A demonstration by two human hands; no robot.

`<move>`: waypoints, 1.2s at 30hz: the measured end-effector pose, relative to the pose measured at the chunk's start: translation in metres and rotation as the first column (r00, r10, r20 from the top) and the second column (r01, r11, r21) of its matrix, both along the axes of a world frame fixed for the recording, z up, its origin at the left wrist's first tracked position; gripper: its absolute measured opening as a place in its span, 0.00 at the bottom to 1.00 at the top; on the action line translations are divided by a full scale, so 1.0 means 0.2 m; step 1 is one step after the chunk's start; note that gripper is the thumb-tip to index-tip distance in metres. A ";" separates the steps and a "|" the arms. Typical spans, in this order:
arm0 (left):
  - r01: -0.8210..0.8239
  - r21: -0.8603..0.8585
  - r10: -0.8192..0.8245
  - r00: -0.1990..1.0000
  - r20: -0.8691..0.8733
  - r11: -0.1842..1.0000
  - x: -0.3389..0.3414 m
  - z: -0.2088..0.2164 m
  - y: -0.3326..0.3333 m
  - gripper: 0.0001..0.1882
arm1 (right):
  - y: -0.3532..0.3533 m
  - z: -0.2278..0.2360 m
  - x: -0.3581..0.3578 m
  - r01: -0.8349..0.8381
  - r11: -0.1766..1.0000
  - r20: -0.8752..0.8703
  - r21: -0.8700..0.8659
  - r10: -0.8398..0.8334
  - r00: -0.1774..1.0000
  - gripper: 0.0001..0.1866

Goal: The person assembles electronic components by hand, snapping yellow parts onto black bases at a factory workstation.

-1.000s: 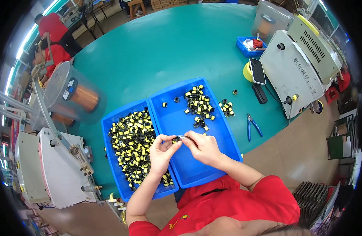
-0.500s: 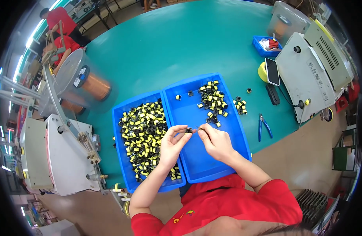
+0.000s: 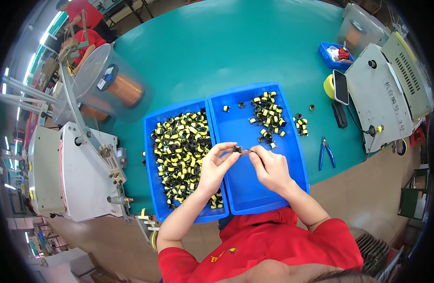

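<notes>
Over the two blue trays, my left hand [image 3: 214,170] pinches a small black coil bobbin [image 3: 236,149] between thumb and fingertips. My right hand [image 3: 273,170] is closed just beside it, thumb against forefinger. Something thin, perhaps a wire end of the bobbin, seems to run between the fingertips, but it is too small to make out. Beneath my left hand, the left tray [image 3: 149,155] is filled with black bobbins wrapped in yellow tape [image 3: 181,151]. The right tray [image 3: 231,129] lies under my right hand, with a loose pile of similar taped bobbins [image 3: 269,113] toward its far right.
Several bobbins [image 3: 301,124] lie on the green table [image 3: 202,47] beside the right tray. Farther right are blue-handled cutters [image 3: 326,153], a phone [image 3: 340,87] and a grey machine [image 3: 377,94]. At left stand a white machine [image 3: 89,174] and a copper wire spool [image 3: 125,89].
The whole view has shifted, so trays and table appear farther right. Both hands keep nearly the same pose at the bobbin, which looks slightly turned.
</notes>
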State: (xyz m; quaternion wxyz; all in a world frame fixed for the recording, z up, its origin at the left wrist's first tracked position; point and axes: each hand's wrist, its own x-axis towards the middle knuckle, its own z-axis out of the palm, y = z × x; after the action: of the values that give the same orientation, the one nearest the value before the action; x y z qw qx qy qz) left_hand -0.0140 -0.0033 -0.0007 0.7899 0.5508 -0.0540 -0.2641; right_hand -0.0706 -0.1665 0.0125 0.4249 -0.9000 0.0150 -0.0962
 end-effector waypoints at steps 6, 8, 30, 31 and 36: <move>-0.018 0.004 0.018 0.999 0.029 1.000 0.00 -0.01 0.00 0.16 | 0.00 0.01 0.00 -0.015 0.999 -0.002 -0.043 0.015 1.000 0.09; -0.023 0.031 0.021 0.998 0.055 0.999 -0.01 0.00 0.00 0.16 | 0.00 0.01 0.00 -0.018 0.999 -0.001 -0.049 0.017 1.000 0.09; 0.007 -0.006 -0.007 1.000 0.018 1.000 -0.02 0.01 -0.03 0.14 | 0.01 0.00 0.01 0.020 1.000 -0.056 0.016 -0.019 0.998 0.11; 0.031 -0.104 -0.043 0.993 -0.111 0.994 -0.02 0.02 -0.03 0.14 | 0.01 0.00 0.01 0.016 1.000 -0.056 0.017 -0.015 0.998 0.11; 0.092 -0.250 -0.159 0.951 -0.264 0.964 -0.02 0.01 -0.01 0.13 | 0.01 0.01 0.00 -0.036 0.999 -0.029 0.017 0.036 0.999 0.10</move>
State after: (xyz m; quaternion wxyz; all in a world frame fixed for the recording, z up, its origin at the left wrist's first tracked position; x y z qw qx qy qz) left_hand -0.0175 -0.0051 0.0022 0.8306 0.4057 -0.0070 -0.3814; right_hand -0.0715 -0.1636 0.0146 0.4338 -0.8979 0.0058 -0.0750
